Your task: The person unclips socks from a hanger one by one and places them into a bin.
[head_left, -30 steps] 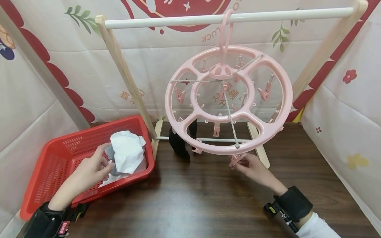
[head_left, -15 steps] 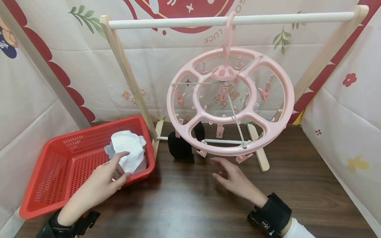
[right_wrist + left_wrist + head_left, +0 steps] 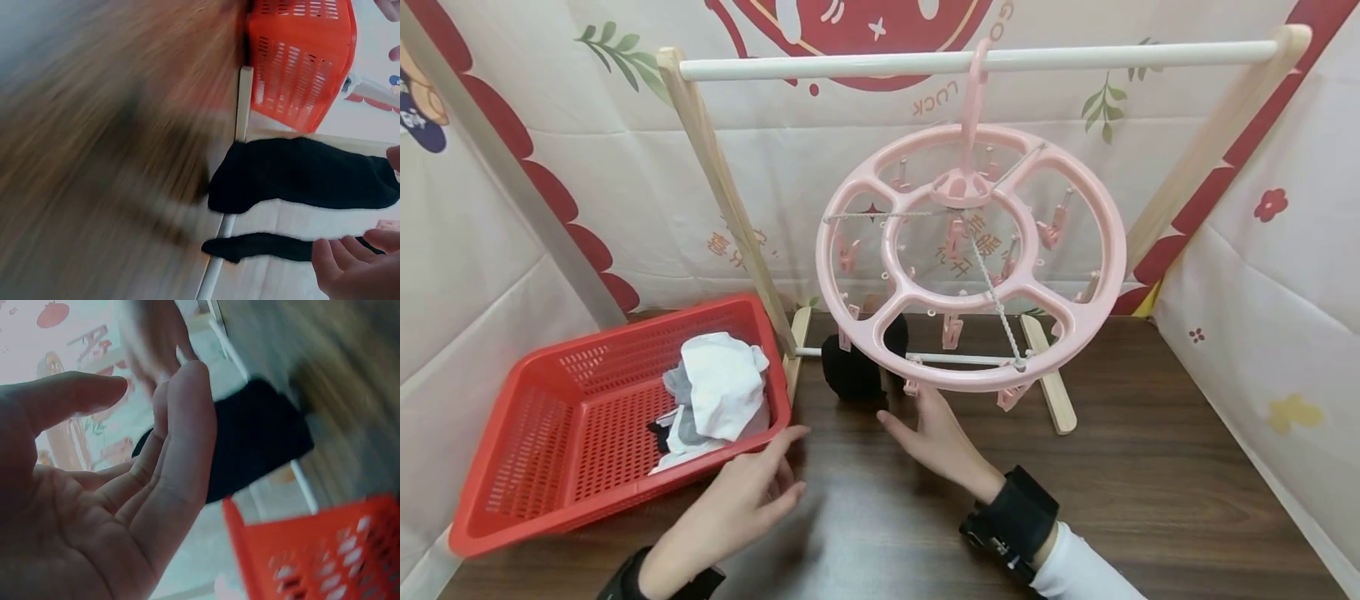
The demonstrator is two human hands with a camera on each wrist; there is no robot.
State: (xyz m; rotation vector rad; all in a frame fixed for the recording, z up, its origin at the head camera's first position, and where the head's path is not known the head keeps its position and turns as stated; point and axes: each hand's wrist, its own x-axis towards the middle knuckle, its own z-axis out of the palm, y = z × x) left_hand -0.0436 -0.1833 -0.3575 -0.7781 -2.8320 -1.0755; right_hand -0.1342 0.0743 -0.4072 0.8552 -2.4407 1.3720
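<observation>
A pink round clip hanger [image 3: 917, 367] hangs by its hook from a white rail. Two black socks hang under its left side: a wide sock [image 3: 300, 175] and a narrower sock [image 3: 269, 245] in the right wrist view. My right hand [image 3: 936, 442] is beside the socks, below the front rim, its fingers extended by a pink clip [image 3: 912, 387]; whether they touch it cannot be told. My left hand [image 3: 737, 504] hovers off the basket's front right corner, fingers and thumb apart, holding nothing. In the left wrist view a black sock [image 3: 259, 440] shows beyond its fingers.
The red basket [image 3: 520, 417] at left holds a white cloth item [image 3: 726, 387] with grey and black pieces. The rack's left post [image 3: 722, 183], top rail [image 3: 820, 67] and low bar [image 3: 977, 359] surround the hanger. Dark wooden tabletop [image 3: 1150, 467] lies in front.
My right hand has left the front clip and moved left toward the black socks. My left hand has come out of the basket and moved right. The hanger has swayed slightly.
</observation>
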